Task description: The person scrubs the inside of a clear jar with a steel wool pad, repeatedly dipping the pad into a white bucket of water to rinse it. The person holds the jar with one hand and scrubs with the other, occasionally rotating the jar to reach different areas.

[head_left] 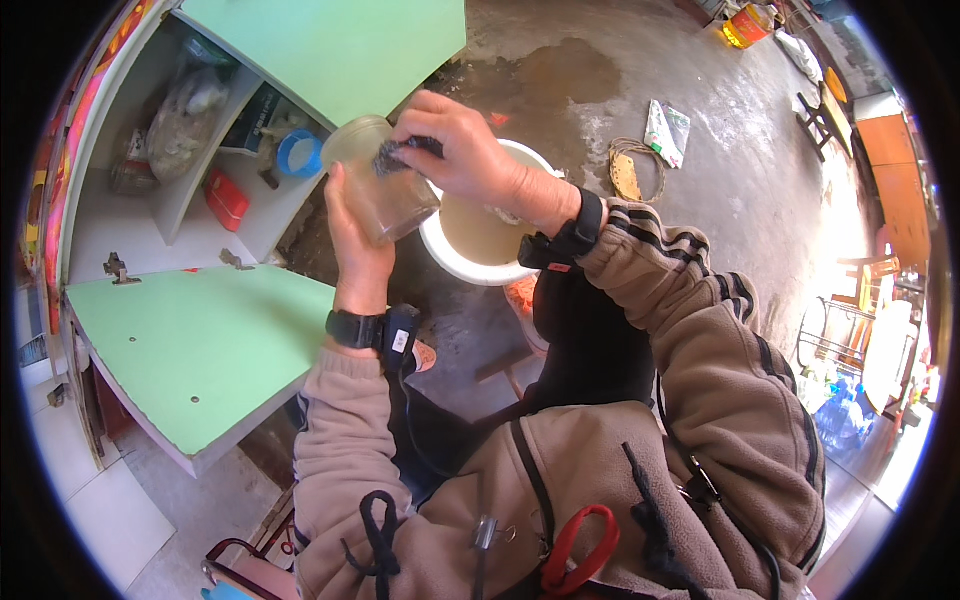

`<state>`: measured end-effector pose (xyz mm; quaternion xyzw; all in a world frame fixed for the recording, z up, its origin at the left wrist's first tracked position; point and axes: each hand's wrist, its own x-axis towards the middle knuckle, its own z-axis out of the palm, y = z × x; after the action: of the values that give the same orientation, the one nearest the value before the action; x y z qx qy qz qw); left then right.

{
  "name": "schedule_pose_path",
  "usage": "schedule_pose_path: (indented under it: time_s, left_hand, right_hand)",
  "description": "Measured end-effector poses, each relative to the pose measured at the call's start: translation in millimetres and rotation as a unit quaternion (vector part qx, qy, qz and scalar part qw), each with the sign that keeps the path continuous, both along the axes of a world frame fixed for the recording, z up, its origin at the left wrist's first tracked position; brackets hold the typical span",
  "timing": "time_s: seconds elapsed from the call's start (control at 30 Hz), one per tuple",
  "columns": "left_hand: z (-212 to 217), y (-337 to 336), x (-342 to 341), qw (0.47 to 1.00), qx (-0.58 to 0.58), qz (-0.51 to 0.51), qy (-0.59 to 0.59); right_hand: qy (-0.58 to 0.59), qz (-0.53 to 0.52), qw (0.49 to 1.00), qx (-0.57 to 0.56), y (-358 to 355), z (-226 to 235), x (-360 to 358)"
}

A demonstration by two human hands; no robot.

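Hands first: left hand (352, 235) wrapped around a clear jar (382, 180), gripping it from below and behind, jar tilted with its mouth toward the right hand (462, 150). Right hand curled over the jar's rim, fingers pinched on a dark scrubber (398, 152) pressed at the mouth. Jar held in the air, just above and left of a white basin (452, 262) with murky water, which stands on the wet concrete floor (600, 90). Black bands on both wrists; tan fleece sleeves with dark stripes. To the left, an open cupboard (120, 240) with pale green doors; on its shelves a plastic bag (185, 120), a red box (226, 198) and a blue-rimmed lid (298, 152). On the floor beyond the basin, a coiled rope (634, 170) and a small packet (666, 130).
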<state>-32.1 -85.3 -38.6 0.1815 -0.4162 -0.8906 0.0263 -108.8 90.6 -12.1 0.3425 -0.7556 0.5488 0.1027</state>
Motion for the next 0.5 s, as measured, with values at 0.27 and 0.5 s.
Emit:
schedule_pose_path:
  time_s: [0.27,0.5]
  left_hand:
    - [1.6,-7.7,-1.5,0.998,-0.028,-0.007,0.057]
    - [4.6,4.8,2.5,1.000,-0.008,-0.018,0.005]
  right_hand:
    - [0.088,0.083,0.993,0.003,6.5,0.8,9.3]
    - [0.054,-0.008,0.998,-0.029,5.6,3.6,-1.1]
